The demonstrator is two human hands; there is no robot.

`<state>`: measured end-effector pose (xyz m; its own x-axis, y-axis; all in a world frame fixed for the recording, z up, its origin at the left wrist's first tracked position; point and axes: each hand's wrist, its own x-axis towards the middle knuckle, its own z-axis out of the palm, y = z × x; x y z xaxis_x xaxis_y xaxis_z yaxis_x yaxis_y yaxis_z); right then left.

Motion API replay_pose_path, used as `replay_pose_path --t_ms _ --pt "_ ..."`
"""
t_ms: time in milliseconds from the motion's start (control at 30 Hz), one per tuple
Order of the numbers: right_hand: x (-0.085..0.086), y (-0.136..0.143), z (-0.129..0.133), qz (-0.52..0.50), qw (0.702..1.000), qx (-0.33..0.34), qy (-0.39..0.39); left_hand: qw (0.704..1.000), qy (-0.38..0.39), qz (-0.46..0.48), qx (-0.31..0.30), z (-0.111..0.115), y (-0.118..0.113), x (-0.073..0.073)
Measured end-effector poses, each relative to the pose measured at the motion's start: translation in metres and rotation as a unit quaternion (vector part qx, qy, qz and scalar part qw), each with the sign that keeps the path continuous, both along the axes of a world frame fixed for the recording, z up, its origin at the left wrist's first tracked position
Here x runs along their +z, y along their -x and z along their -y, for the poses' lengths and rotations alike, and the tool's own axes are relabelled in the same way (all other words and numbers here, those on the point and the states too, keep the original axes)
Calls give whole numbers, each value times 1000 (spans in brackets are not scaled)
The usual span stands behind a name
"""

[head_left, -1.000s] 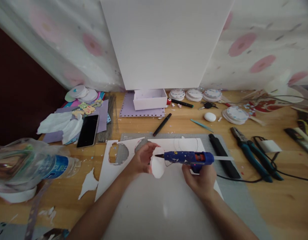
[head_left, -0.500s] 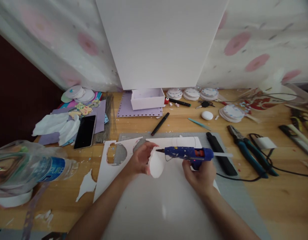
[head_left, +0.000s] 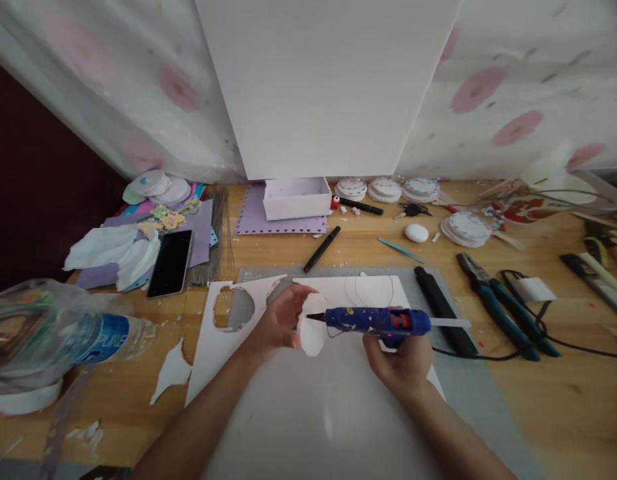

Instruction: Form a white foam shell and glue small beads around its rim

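Between the fingers of my left hand is a small white disc with an uneven edge, its face turned toward me. My right hand grips a blue hot glue gun by its handle. The gun points left, and its dark nozzle tip lies over the upper part of the disc; whether it touches I cannot tell. A pale glue stick juts from the gun's rear. Beneath both hands lies a white foam-like sheet with round cut-outs.
A grey cutting mat underlies the sheet. Pliers and a black-handled tool lie right. Left are a phone and a plastic bottle. Behind stand a white box and stacked discs. The gun's cord runs right.
The glue gun has moved slightly down, and its nozzle has gone from the disc's upper edge to over its face. My left hand still holds the disc in nearly the same place.
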<state>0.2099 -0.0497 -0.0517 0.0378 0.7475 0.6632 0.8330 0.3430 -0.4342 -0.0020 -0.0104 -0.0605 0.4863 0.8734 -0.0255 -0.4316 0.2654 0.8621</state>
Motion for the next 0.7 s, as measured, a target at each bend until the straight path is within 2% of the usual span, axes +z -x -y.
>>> replay_pose_path --t_ms 100,300,400,533,633,700 --pt "-2 -1 0 12 1000 -8 2 1000 4 5 1 0 -1 1" --pt "5 0 1 -26 997 22 71 1000 7 8 6 -1 -1 1" --pt "9 5 3 -65 993 -13 95 1000 3 3 7 -1 -1 1" --pt "2 9 5 -105 988 -75 83 1000 7 1 8 0 -1 2" --pt "0 11 5 -122 987 -86 64 1000 8 1 6 1 0 3" --pt "5 12 4 -144 983 -83 83 1000 2 2 11 1 2 3"
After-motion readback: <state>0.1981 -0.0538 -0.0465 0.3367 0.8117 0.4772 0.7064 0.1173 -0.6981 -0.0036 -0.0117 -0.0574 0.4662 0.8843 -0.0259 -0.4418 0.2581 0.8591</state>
